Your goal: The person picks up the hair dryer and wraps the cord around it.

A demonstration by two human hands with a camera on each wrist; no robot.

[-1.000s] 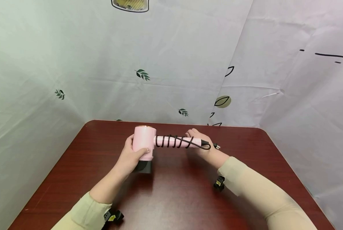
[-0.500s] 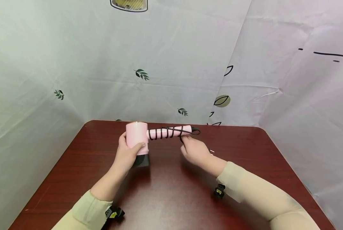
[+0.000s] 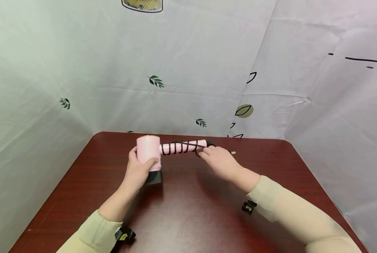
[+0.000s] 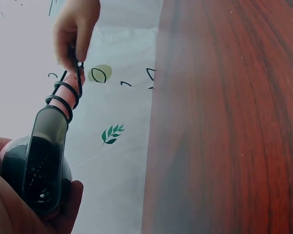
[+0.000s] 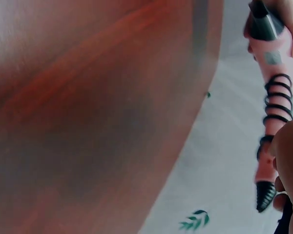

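Note:
A pink hair dryer [image 3: 148,147] is held above the table, its handle pointing right. My left hand [image 3: 137,172] grips the barrel, thumb across the front, just above the black flat nozzle [image 3: 153,177]. Several turns of black cord [image 3: 181,147] wrap the handle. At the handle's end my right hand [image 3: 221,162] pinches the cord, fingertips close to the handle. The plug [image 3: 233,152] sticks out behind that hand. Seen from the left wrist, the nozzle [image 4: 44,161] faces the camera. In the right wrist view the ribbed cord sleeve [image 5: 265,196] hangs beside the curled fingers.
Under both arms lies a dark red wooden table [image 3: 188,211] with rounded back corners. A pale patterned sheet [image 3: 188,70] stands along its back and sides. Each wrist carries a small black camera, the left one [image 3: 125,234] close to the table's front.
The hair dryer has shifted left and slightly up in my left hand. My right hand has come from behind the handle to its front and now pinches the cord near its end.

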